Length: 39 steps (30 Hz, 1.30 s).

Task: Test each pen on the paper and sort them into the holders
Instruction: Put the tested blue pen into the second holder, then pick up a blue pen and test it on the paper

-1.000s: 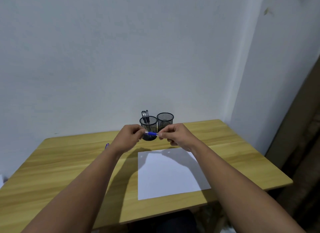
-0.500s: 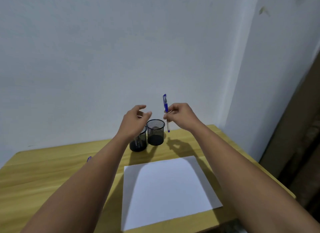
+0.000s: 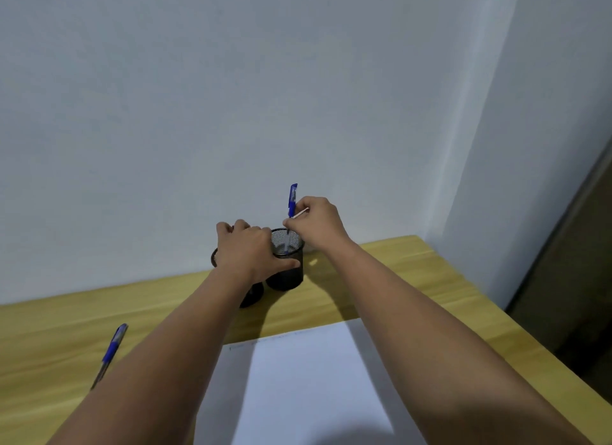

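Observation:
My right hand (image 3: 316,224) pinches a blue pen (image 3: 292,201) upright, its tip lowered inside the right black mesh holder (image 3: 287,274) at the back of the wooden desk. My left hand (image 3: 246,249) grips that holder's left side, thumb across its front wall. The left mesh holder (image 3: 215,257) stands mostly hidden behind my left hand and wrist. A white sheet of paper (image 3: 311,388) lies on the desk near me, between my forearms. A second blue pen (image 3: 111,353) lies on the desk at the left.
The wooden desk (image 3: 53,338) stands against a white wall, in a corner at the right. Its right edge (image 3: 516,328) drops off to a dark floor area.
My right hand has lowered the blue pen so its tip is inside the right holder. My left hand went from open in the air to gripping that holder.

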{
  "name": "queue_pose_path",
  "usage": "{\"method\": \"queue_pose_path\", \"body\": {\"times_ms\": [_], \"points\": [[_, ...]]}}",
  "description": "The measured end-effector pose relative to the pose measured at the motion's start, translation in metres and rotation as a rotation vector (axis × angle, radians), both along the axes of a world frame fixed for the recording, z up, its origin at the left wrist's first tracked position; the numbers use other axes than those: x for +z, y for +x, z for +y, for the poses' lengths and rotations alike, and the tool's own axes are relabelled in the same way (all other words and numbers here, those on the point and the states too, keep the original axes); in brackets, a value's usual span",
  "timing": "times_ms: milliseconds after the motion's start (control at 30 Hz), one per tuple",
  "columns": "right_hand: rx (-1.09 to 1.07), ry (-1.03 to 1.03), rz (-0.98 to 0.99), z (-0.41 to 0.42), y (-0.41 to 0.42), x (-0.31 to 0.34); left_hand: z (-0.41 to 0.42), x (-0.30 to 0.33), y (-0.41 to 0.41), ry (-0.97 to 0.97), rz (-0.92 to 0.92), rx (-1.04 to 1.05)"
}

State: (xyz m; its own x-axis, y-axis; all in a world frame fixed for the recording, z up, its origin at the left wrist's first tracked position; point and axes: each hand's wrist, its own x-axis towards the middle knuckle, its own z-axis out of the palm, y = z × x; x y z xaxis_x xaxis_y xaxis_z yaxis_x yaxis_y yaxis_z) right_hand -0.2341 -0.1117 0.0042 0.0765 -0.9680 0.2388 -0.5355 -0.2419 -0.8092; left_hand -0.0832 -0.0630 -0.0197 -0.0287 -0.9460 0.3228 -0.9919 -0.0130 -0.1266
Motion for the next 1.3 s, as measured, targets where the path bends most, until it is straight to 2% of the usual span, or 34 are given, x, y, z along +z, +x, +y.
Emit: {"method": "queue_pose_path", "body": {"times_ms": [167, 367, 500, 667, 733, 967, 1067, 1167, 1300], "points": [[-0.019, 0.027, 0.092, -0.002, 0.004, -0.017, -0.005, -0.007, -0.006, -0.007, 0.079, 0.021], [-0.091, 0.037, 0.067, 0.004, 0.001, -0.014, -0.002, -0.006, -0.007, 0.033, 0.095, 0.028], [-0.149, -0.050, 0.033, 0.018, -0.004, -0.001, 0.015, 0.005, -0.001, -0.017, 0.096, -0.003], [-0.104, -0.127, -0.073, 0.053, 0.019, 0.013, 0.056, 0.020, 0.042, -0.165, 0.290, -0.042], [-0.044, -0.119, -0.084, 0.073, 0.038, 0.013, 0.076, 0.017, 0.073, -0.147, 0.365, -0.002], [0.334, 0.123, 0.204, 0.137, 0.131, -0.032, 0.145, -0.028, 0.188, 0.133, 0.459, 0.155], [0.421, 0.180, 0.270, 0.166, 0.166, -0.052, 0.165, -0.050, 0.213, 0.254, 0.492, 0.117], [0.467, 0.215, 0.318, 0.189, 0.192, -0.064, 0.172, -0.060, 0.227, 0.263, 0.481, 0.031], [0.460, 0.204, 0.455, 0.201, 0.215, -0.078, 0.172, -0.068, 0.240, 0.176, 0.412, -0.019]]}}
